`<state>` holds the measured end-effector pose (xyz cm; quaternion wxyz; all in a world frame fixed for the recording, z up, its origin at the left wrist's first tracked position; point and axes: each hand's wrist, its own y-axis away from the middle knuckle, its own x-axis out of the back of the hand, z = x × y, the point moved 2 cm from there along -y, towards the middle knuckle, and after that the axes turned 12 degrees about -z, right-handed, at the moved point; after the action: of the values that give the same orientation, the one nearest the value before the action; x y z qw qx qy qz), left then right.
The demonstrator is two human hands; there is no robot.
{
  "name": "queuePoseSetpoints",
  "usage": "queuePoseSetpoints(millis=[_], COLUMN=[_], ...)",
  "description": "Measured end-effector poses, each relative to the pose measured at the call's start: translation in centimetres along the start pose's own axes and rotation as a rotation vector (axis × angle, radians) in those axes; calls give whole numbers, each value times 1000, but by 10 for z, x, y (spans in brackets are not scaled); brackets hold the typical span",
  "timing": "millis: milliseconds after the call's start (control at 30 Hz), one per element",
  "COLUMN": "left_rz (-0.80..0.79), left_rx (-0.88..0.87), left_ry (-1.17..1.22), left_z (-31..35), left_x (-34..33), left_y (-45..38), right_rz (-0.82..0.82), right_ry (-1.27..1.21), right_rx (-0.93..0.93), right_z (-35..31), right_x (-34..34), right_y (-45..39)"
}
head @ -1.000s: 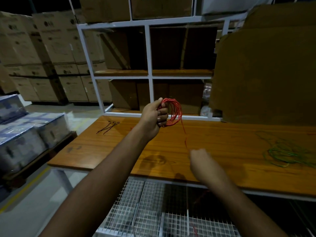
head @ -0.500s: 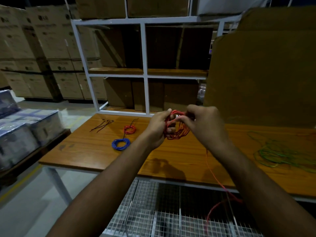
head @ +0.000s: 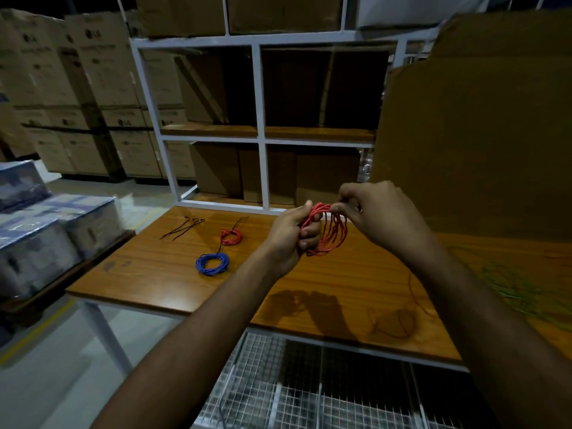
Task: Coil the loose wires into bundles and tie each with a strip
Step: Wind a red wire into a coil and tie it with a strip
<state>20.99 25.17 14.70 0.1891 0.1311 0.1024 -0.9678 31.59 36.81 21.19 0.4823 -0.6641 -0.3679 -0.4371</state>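
Left hand [head: 286,239] grips the red wire coil [head: 332,232] above the tabletop [head: 161,274]; right hand [head: 376,216] fingers pinch its top.

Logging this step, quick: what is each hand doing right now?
Left hand: closed, gripping the red wire coil.
Right hand: closed, fingers pinching the top of the same coil.

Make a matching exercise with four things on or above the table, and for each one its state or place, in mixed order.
Things:
1. red coil
2. blue bundle
3. green wire
4. dark strips

States:
A. loose heap at the table's right
B. lying near the table's far left corner
C. held in both hands above the table
D. coiled, lying on the table beside a small red bundle

Pairs: 1-C, 2-D, 3-A, 4-B
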Motion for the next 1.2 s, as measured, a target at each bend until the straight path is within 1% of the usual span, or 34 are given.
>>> queuePoseSetpoints(millis=[67, 167, 267, 333, 400, 500, 567, 600, 667, 733, 767, 867, 900, 967, 1000, 1033, 1067, 1100, 1133, 1167, 1200], left_rz=[4, 18, 16, 13, 0, -12, -25, -30, -23, -23, -30, -25, -6, 28, 38, 45, 55, 68, 84, 101, 120], left_rx=[-9, -18, -29, -23, -1, 37, 44, 39, 30, 38, 43, 9, -17, -69, -89, -101, -105, -102, -96, -90, -84], left_ry=[-10, -12, -5, 22, 67, 133, 195, 229, 271, 275, 279, 358, 394, 447, 461, 467, 461, 444, 417, 384, 351], left_z=[-2, -4, -4, -5, -6, -9, -9, -7, -2, 2, 4, 7, 9, 13, 14, 16, 16, 16, 15, 13, 11], left_x=[0, -3, -5, -4, -3, -4, -5, -5, -1, 5, 7, 13, 16, 22, 25, 27, 28, 28, 27, 25, 23], left_y=[-3, -7, -11, -13, -14, -16, -18, -19, -21, -20, -20, -20, -20, -21, -22, -22, -23, -24, -26, -28, -30], right_rz=[-3, -86, -84, -55, 28, 147, 159, 151, 106, 17, -53, -348, -416, -462, -440, -381, -298, -223, -179, -174, -204], right_ry=[-11, -7, 7, 62, 140, 220, 237, 206, 119, 17, -131, -851, -1025, -1322, -1468, -1592, -1657, -1655, -1556, -1370, -1117], right_rx=[46, 91, 114, 116, 112, 57, 20, 5, -42, -80, -67, 8, 4, -63, -128, -203, -293, -386, -466, -506, -499], right_z=[2, 5, 10, 13, 14, 17, 22, 27, 39, 50, 55, 73, 81, 92, 93, 92, 90, 86, 80, 73, 66], right_x=[-2, -2, 1, 3, 8, 14, 10, 6, -5, -20, -27, -50, -60, -81, -91, -100, -109, -117, -122, -126, -129], right_y=[0, -4, -6, -5, -5, -11, -19, -22, -24, -22, -20, -5, 1, 13, 18, 22, 26, 28, 30, 31, 30])
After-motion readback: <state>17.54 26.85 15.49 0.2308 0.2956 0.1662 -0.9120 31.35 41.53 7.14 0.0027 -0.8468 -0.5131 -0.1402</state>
